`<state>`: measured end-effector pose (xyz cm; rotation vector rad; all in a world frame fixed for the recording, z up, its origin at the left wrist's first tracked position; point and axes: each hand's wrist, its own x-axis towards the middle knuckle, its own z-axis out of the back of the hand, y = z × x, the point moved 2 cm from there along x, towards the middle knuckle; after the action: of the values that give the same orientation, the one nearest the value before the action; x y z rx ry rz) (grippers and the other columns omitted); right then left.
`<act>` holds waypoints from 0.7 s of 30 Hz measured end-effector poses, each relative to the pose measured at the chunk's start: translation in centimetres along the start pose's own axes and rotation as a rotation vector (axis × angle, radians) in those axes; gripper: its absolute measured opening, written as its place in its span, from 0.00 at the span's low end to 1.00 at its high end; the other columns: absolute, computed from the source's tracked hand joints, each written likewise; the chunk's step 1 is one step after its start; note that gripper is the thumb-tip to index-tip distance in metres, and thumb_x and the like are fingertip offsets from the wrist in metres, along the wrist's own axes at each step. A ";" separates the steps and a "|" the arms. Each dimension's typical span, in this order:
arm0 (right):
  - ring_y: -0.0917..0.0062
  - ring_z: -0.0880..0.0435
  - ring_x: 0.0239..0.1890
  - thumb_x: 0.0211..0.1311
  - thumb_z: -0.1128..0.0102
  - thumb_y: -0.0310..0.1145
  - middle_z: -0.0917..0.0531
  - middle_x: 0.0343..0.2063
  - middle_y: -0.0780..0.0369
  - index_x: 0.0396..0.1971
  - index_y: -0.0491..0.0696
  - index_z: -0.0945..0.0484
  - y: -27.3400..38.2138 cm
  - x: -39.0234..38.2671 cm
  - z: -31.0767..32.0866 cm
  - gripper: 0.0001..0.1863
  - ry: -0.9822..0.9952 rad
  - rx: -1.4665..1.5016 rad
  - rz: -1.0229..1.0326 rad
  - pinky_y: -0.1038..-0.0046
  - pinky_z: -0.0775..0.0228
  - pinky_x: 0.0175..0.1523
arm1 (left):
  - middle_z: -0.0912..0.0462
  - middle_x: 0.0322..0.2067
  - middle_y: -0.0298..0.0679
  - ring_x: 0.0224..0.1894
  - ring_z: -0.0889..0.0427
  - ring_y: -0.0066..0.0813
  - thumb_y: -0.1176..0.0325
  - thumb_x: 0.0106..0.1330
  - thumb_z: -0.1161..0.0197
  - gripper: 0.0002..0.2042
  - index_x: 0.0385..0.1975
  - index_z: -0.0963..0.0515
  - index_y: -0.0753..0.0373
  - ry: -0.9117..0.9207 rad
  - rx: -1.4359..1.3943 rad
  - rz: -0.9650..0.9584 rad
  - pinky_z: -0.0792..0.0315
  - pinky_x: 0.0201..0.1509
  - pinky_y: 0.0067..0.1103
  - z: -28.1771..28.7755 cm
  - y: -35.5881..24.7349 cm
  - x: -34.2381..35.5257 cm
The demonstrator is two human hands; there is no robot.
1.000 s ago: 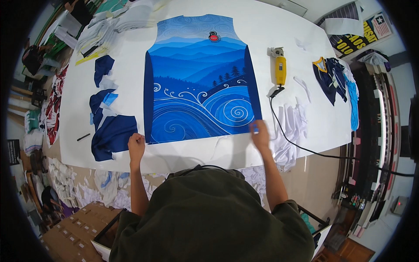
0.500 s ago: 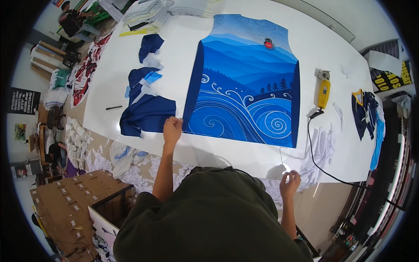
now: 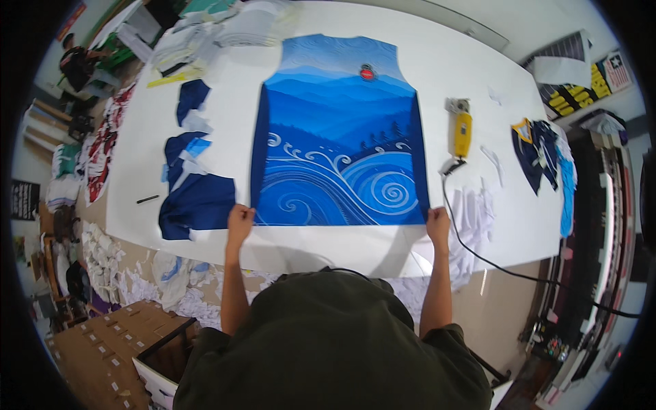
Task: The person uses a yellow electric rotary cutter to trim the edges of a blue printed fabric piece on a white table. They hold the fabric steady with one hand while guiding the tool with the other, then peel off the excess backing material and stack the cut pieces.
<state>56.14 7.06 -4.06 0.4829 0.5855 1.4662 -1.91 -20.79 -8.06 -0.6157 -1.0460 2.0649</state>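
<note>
Holding blue panel [image 3: 328,130] with red badge [image 3: 367,72]

Bright, fairly even light seems to fall from above, leaving the counter [image 3: 437,55] a clean, pale white. Soft grey shadows lie along its near edge, inward of the left hand [image 3: 240,220] and right hand [image 3: 439,222]. A small glare patch shows just nearer than the right hand; a pale streak shines on the floor [image 3: 502,280] at right. The near shirt [image 3: 335,342] is dark, with little detail. Slight blur softens the cutter [image 3: 462,137]. Fisheye distortion bows the counter's edges, and black surrounds the rim
</note>
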 end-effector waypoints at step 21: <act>0.77 0.16 0.25 0.60 0.29 0.26 0.13 0.25 0.54 0.46 0.40 0.23 -2.8 0.2 1.8 0.17 0.136 0.169 -0.086 0.75 0.26 0.32 | 0.18 0.35 0.47 0.34 0.15 0.29 0.82 0.58 0.27 0.15 0.42 0.25 0.72 0.092 -0.382 0.321 0.15 0.34 0.23 1.7 -2.9 -1.6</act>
<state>59.48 7.18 -4.46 0.4864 0.8333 1.3809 -0.93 -21.68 -4.65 -1.1237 -1.3724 2.0899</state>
